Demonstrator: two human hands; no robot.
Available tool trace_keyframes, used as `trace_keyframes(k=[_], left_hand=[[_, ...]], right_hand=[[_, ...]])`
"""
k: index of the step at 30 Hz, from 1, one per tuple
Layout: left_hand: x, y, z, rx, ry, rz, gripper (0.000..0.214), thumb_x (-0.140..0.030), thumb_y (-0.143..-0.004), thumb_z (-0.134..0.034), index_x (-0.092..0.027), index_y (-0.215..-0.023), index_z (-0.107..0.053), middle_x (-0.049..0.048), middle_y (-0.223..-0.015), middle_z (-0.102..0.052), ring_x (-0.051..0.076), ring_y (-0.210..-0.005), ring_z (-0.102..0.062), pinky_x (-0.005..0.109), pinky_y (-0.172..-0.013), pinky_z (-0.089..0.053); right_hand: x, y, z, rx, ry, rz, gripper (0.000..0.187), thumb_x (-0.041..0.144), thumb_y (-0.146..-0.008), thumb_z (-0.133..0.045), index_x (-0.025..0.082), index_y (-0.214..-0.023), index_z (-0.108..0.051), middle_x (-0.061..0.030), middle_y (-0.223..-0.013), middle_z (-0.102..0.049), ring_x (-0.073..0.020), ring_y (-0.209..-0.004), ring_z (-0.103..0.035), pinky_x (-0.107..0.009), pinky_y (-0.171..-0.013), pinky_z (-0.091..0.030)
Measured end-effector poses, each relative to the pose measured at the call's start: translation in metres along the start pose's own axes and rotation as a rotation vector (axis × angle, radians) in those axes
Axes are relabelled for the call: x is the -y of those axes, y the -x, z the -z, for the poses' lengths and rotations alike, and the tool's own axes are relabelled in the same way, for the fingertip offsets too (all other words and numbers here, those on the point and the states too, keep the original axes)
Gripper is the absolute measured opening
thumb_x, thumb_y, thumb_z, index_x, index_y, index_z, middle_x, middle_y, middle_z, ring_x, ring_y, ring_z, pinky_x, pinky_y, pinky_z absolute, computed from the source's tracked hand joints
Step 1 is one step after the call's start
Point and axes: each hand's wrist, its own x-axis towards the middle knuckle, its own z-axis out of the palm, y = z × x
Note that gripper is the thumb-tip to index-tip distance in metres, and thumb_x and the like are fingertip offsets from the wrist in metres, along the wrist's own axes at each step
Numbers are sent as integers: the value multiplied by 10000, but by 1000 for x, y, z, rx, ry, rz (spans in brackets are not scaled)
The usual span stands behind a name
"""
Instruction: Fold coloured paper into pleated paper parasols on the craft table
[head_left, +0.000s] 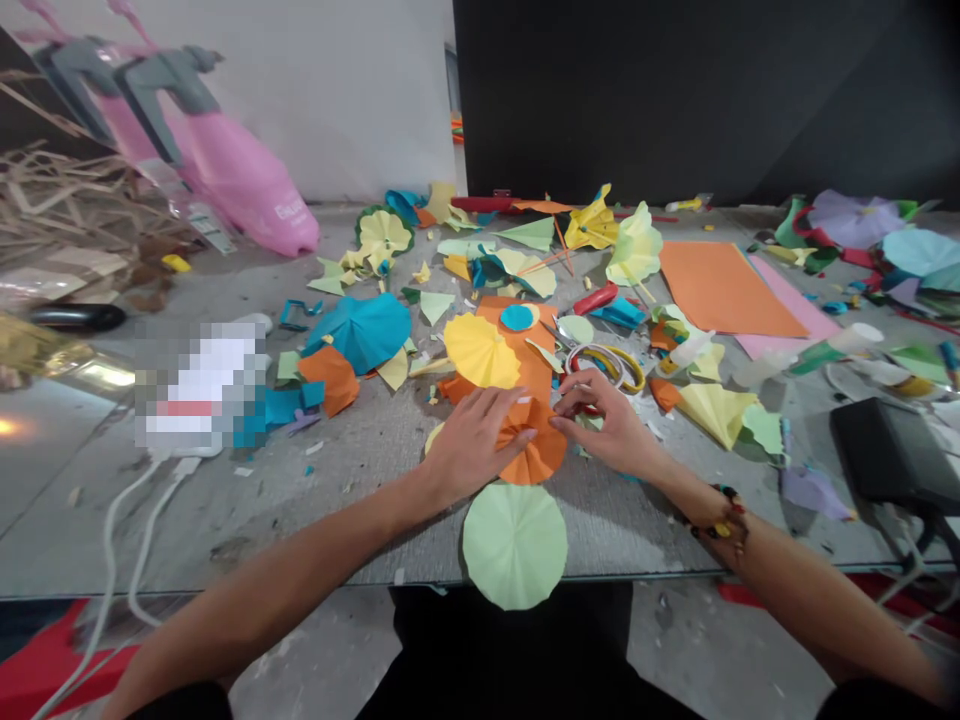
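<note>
An orange pleated paper circle [536,462] lies in front of me on the table. My left hand [469,440] rests on its left side, fingers stretched out and the thumb across the folds. At the right edge of this circle, my right hand [607,425] has its thumb and fingertips pinched together on the paper. Closer to me, a pale green pleated circle [515,545] overhangs the table edge. Just beyond my left fingers is a yellow pleated circle [482,350], partly over an orange paper strip [536,370]. Scissors [562,335] and tape rolls [634,368] sit past my right hand.
Paper scraps and a blue paper cone [360,332] spread over the table [360,530]. Orange sheets [727,285] and glue bottles [840,345] lie to the right, near a black adapter [896,450]. A white cabled device [202,390] and pink spray bottles [244,185] are at left.
</note>
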Motion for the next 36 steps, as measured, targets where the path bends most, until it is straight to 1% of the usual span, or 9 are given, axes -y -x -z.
trace_keyframes(k=[3,6,11,19,25,27,30,32,36], left_hand=[[0,-2,1,-16,223,121,289,-357,-1005,-618,-210,-1250,-663,71,-1169,-749,215,-1041,-715,357,-918,-583],[0,-4,2,-1,394,236,278,-383,-986,-630,-197,-1178,-706,60,-1082,-779,187,-885,-730,290,-765,-577],[-1,-5,2,15,358,311,287,-395,-967,-624,-181,-1113,-747,31,-941,-780,161,-731,-663,275,-689,-515],[-5,-8,3,8,341,261,260,-383,-951,-622,-181,-1050,-753,52,-951,-766,189,-815,-686,297,-737,-528],[-10,-8,6,79,403,311,275,-420,-987,-594,-198,-1013,-754,9,-880,-772,160,-726,-667,266,-681,-508],[-9,-7,5,68,401,310,263,-415,-991,-597,-205,-1035,-750,11,-913,-780,168,-761,-693,272,-713,-535],[-8,-4,3,7,361,279,318,-389,-999,-613,-226,-1266,-673,40,-1096,-779,197,-923,-740,306,-829,-583],[-8,-2,1,-35,279,192,366,-354,-1024,-591,-237,-1371,-601,59,-1191,-751,205,-1044,-731,332,-913,-588],[-11,1,0,-166,20,-89,288,-303,-1035,-592,-242,-1312,-643,93,-1337,-662,227,-1249,-634,402,-1058,-539]], right_hand=[[-3,-4,2,-20,-40,-17,331,451,-876,-757,238,-1059,-581,-26,-886,-710,-176,-783,-669,-332,-739,-575],[-5,-7,2,-28,-81,-56,347,504,-856,-771,215,-1020,-670,-52,-959,-709,-178,-829,-666,-322,-744,-568],[1,-8,0,-16,-114,-54,326,544,-876,-741,224,-939,-741,-72,-1012,-729,-211,-938,-683,-349,-805,-573],[3,-9,-2,13,-21,-76,343,549,-902,-696,212,-883,-756,-50,-893,-757,-192,-810,-681,-326,-730,-554],[3,-10,-4,29,-4,-66,325,525,-912,-680,212,-870,-755,-37,-841,-745,-176,-759,-658,-294,-674,-527],[3,-10,-4,30,-23,-82,335,536,-916,-673,214,-868,-754,-36,-854,-744,-176,-761,-654,-296,-677,-526],[3,-9,-2,19,-72,-132,401,587,-945,-611,224,-856,-758,-34,-833,-725,-186,-778,-648,-296,-657,-514],[4,-9,-1,4,-100,-160,447,608,-968,-567,227,-835,-758,-31,-781,-698,-185,-758,-638,-293,-633,-503],[6,-7,-1,30,-67,-91,369,553,-956,-626,224,-856,-761,-41,-840,-715,-186,-787,-649,-314,-683,-520]])
